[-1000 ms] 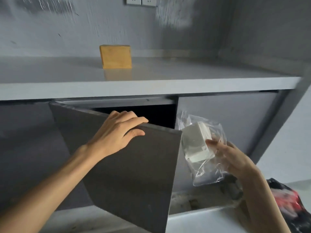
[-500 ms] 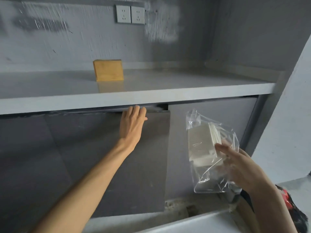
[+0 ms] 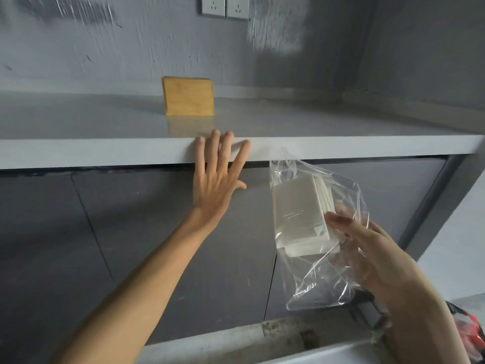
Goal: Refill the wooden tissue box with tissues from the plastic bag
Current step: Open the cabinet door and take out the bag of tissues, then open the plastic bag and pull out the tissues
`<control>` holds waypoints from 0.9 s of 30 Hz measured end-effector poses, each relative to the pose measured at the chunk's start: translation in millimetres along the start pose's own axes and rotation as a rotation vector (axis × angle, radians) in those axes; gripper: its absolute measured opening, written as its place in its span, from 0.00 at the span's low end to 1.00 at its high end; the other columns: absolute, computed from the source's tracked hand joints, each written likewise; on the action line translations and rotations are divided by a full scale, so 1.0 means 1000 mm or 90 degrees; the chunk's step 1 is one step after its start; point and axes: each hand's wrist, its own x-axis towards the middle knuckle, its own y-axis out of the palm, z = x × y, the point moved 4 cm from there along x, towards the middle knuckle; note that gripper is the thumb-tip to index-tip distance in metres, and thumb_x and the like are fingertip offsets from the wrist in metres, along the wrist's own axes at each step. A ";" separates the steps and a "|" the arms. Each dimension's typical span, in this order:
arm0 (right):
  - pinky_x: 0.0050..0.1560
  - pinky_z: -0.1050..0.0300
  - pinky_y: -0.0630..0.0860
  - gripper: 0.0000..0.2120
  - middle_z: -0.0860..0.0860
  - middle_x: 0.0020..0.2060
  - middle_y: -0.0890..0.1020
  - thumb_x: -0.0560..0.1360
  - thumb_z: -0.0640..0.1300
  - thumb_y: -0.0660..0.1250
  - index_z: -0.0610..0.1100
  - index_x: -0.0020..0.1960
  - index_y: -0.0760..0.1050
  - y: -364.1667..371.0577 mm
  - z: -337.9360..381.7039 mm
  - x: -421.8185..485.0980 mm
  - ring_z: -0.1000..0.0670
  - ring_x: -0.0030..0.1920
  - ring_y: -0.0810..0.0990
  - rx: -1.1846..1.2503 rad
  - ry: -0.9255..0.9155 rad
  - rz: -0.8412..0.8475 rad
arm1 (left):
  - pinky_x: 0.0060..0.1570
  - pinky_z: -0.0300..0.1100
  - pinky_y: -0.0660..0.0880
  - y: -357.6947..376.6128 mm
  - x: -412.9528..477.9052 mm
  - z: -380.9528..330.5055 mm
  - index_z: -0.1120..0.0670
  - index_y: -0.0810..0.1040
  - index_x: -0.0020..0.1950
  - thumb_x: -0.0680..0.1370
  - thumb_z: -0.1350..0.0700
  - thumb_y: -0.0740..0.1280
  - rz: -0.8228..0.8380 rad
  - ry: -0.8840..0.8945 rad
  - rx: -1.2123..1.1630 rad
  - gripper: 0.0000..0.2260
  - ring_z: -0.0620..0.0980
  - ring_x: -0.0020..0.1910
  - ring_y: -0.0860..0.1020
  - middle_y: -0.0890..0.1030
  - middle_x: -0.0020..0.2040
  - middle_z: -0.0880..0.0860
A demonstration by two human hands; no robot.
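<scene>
A person stood at a grey worktop (image 3: 328, 122) with the refill barely begun: the wooden tissue box (image 3: 188, 96) sat upright and alone toward the back of the surface, at about 12 o'clock in the view, untouched and with no opening or tissue visible from this side. The left hand (image 3: 216, 179), fingers spread and its grip released on nothing, was pressed flat against the closed cabinet door (image 3: 157, 232) below, fingertips overlapping the front edge of the worktop just short of the box. At roughly 4 o'clock, well apart from the box and lower than the worktop, the right hand (image 3: 367, 253) had its grip closed on the clear plastic bag (image 3: 322, 279), fingers partly seen through the film, with the white stack of tissues (image 3: 299, 214) inside it. Judged from this, only fetching the supply appeared done; carrying the bag up to the worktop, opening it, drawing out the stack, opening the box and loading it all seemed left. Wall sockets (image 3: 225, 6) showed above at 12 o'clock.
</scene>
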 end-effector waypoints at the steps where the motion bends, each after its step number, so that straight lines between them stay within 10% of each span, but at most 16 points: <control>1: 0.29 0.61 0.79 0.15 0.47 0.40 0.85 0.73 0.42 0.69 0.41 0.59 0.80 0.003 0.002 0.001 0.51 0.31 0.83 -0.008 -0.004 -0.002 | 0.73 0.62 0.56 0.000 0.002 0.005 0.51 0.58 0.78 0.58 0.30 0.73 -0.016 0.016 -0.025 0.54 0.62 0.72 0.66 0.64 0.72 0.58; 6: 0.32 0.60 0.82 0.15 0.46 0.46 0.87 0.69 0.47 0.69 0.45 0.53 0.84 0.033 0.015 0.004 0.49 0.38 0.86 -0.054 -0.056 0.010 | 0.69 0.53 0.64 0.010 0.011 0.016 0.57 0.65 0.74 0.54 0.28 0.73 -0.013 0.022 -0.036 0.56 0.58 0.63 0.74 0.72 0.64 0.55; 11: 0.24 0.69 0.74 0.14 0.54 0.36 0.85 0.69 0.44 0.67 0.47 0.52 0.84 0.065 0.043 0.031 0.58 0.29 0.82 -0.014 -0.088 -0.035 | 0.64 0.52 0.69 -0.001 0.012 0.010 0.58 0.71 0.66 0.75 0.60 0.56 -0.064 -0.032 -0.174 0.20 0.59 0.57 0.74 0.75 0.58 0.56; 13: 0.39 0.63 0.81 0.14 0.50 0.46 0.86 0.73 0.41 0.66 0.47 0.56 0.83 0.082 0.059 0.054 0.53 0.43 0.86 0.002 -0.096 -0.008 | 0.61 0.52 0.69 -0.007 0.014 0.016 0.58 0.71 0.64 0.80 0.65 0.48 -0.050 -0.045 -0.254 0.18 0.58 0.56 0.71 0.71 0.57 0.56; 16: 0.55 0.44 0.80 0.19 0.40 0.59 0.81 0.79 0.39 0.62 0.44 0.70 0.72 0.104 0.080 0.087 0.40 0.58 0.82 0.055 -0.092 -0.001 | 0.59 0.50 0.68 -0.009 0.013 0.024 0.56 0.76 0.62 0.77 0.61 0.63 0.011 -0.059 -0.323 0.14 0.57 0.56 0.73 0.72 0.58 0.54; 23: 0.55 0.47 0.81 0.25 0.45 0.44 0.84 0.74 0.43 0.71 0.37 0.68 0.70 0.153 0.114 0.113 0.46 0.43 0.85 0.156 0.107 -0.207 | 0.60 0.49 0.69 -0.030 0.044 0.067 0.48 0.79 0.59 0.69 0.54 0.69 0.533 -0.118 -0.639 0.18 0.57 0.61 0.73 0.73 0.67 0.50; 27: 0.38 0.60 0.81 0.34 0.44 0.45 0.83 0.68 0.47 0.76 0.37 0.69 0.69 0.195 0.155 0.111 0.50 0.40 0.85 0.200 0.149 -0.247 | 0.71 0.43 0.62 -0.058 0.108 0.116 0.37 0.69 0.68 0.68 0.53 0.69 0.873 -0.420 -1.160 0.30 0.51 0.72 0.68 0.72 0.70 0.46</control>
